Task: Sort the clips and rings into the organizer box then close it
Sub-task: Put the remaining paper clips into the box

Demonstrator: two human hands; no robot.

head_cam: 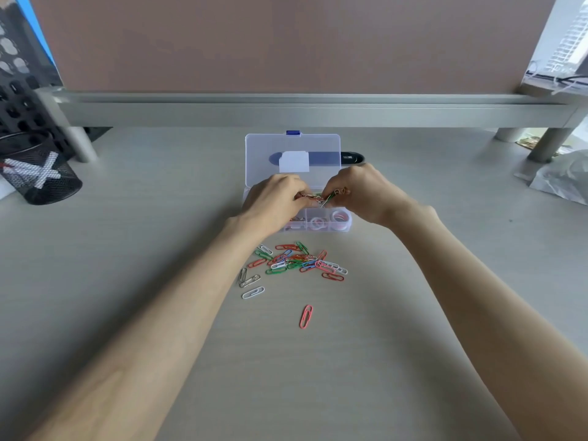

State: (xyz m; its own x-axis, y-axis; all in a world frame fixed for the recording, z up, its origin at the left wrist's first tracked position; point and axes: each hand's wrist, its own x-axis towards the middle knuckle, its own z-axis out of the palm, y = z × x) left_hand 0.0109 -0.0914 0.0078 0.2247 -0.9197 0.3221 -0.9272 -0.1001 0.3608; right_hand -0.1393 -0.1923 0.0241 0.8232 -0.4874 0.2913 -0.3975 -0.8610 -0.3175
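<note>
Above the open organizer box (318, 224) toward the desk's (127, 249) far edge, the left hand (273, 202) and right hand (359, 192) pinch a clip bunch (321, 197) between them, rings (339, 216) filling its near-right compartments, loose clips (296, 261) scattered just nearer.

Rear compartments of box (345, 226): hidden under left hand (273, 198) and right hand (359, 189). Left front compartment: half covered by left wrist, contents blurred. Clip bunch (318, 197) pinched between both hands: tangled, count unclear. Dark object (351, 158) behind lid (261, 148): blurred through plastic, label unreadable. Mesh cup (41, 176), plastic bag (563, 179): cut by side edges. Forearms: cut at bottom edge.
</note>
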